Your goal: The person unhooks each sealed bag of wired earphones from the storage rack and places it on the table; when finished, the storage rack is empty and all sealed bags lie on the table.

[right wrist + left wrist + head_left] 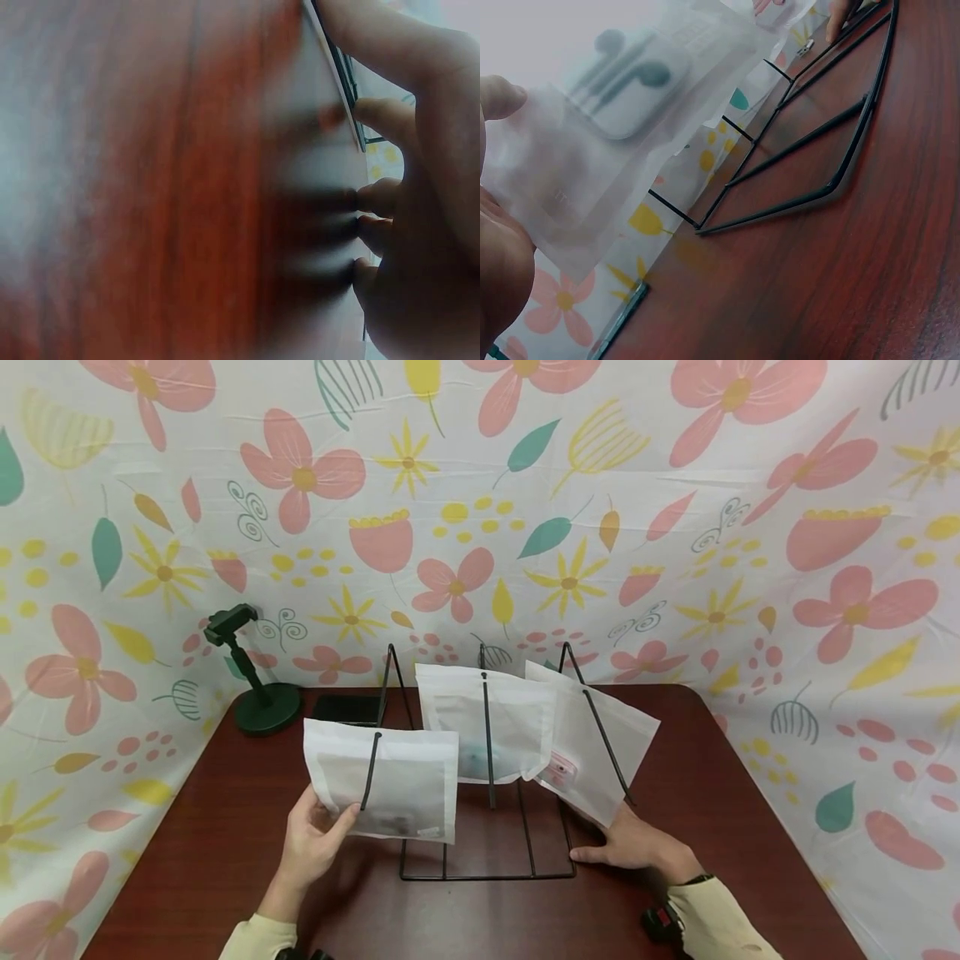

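Observation:
My left hand (311, 843) pinches the lower left corner of a frosted white zip pouch (420, 760), thumb in front and fingers behind. This pouch hangs on the left front hook of a black wire display rack (487, 878). Through its film, the left wrist view shows wired earphones (630, 82) in a pale case. Beside the rack's lower right corner, my right hand (637, 842) rests low with fingers spread. Its thumb touches the base wire, and its other fingertips (375, 196) meet the table.
Two more frosted pouches hang on the rack: a middle one (517, 714) with something bluish inside, and a tilted right one (611, 727) with a pink item. A dark green stand (267, 708) and a black flat object (347, 709) sit at the table's back left.

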Demonstrator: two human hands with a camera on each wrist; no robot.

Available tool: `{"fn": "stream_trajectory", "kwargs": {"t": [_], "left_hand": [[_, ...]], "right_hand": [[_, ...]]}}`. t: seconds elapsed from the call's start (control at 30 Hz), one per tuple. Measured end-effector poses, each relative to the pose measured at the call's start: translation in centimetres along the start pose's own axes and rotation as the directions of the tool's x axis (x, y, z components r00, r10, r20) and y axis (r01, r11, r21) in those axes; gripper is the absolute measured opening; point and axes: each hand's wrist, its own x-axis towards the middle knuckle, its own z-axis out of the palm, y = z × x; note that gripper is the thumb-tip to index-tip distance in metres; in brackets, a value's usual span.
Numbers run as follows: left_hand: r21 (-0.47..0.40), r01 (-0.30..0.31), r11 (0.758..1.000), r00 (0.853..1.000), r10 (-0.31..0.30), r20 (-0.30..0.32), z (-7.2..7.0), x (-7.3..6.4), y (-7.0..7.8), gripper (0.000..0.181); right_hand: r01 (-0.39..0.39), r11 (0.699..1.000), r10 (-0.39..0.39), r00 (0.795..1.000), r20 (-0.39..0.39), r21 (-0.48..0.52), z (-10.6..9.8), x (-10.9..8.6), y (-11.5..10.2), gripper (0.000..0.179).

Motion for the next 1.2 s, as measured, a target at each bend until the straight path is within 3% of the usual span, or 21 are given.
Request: {"fn": "stream_trajectory", "kwargs": {"t": [0.37,0.57,0.8,1.2], "left_hand": [[0.014,0.057,0.998,0.998,-0.057,-0.013,0.7,-0.9,0.6,0.036],[-0.004,0.038,0.999,0.999,-0.038,-0.028,1.0,-0.9,0.8,0.035],[-0.007,0.043,0.999,0.999,-0.043,-0.028,0.8,-0.7,1.1,0.034],[-0.020,0.004,1.000,0.999,-0.004,-0.032,0.7,-1.2,1.3,0.033]], "right_hand": [[-0.013,0.999,0.014,0.999,0.031,-0.034,0.2,-0.3,0.1,0.096],[-0.002,1.000,0.002,0.999,0.039,-0.011,0.2,-0.3,0.1,0.093],[0.048,0.995,-0.045,0.998,0.038,-0.083,0.0,0.1,0.4,0.090],[0.063,0.998,-0.062,0.997,0.039,-0.024,0.4,0.2,0.6,0.095]]}}
